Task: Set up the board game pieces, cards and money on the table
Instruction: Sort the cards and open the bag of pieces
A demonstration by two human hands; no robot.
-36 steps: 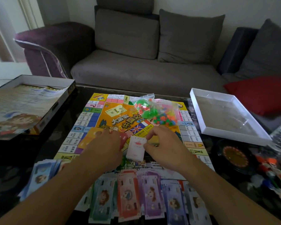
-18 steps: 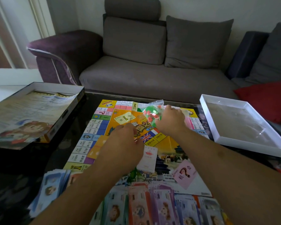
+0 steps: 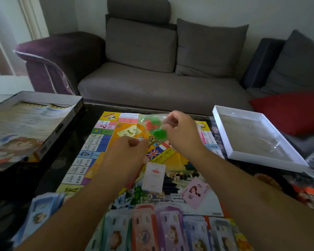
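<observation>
sofa (image 3: 152, 87): grey fabric, stood against the back wall, just behind the table
back cushions (image 3: 141, 44): grey, two side by side, a smaller bolster on top of the left one
armrest (image 3: 60, 57): dark purple, pale piping, at the sofa's left end
red cushion (image 3: 290, 113): lay on the seat at right
dark cushions (image 3: 286, 64): propped upright in the right corner
wall (image 3: 225, 9): plain, pale
window frame (image 3: 27, 19): white, far left, daylight came through
table (image 3: 49, 165): dark, glossy top
light: dim, soft
</observation>
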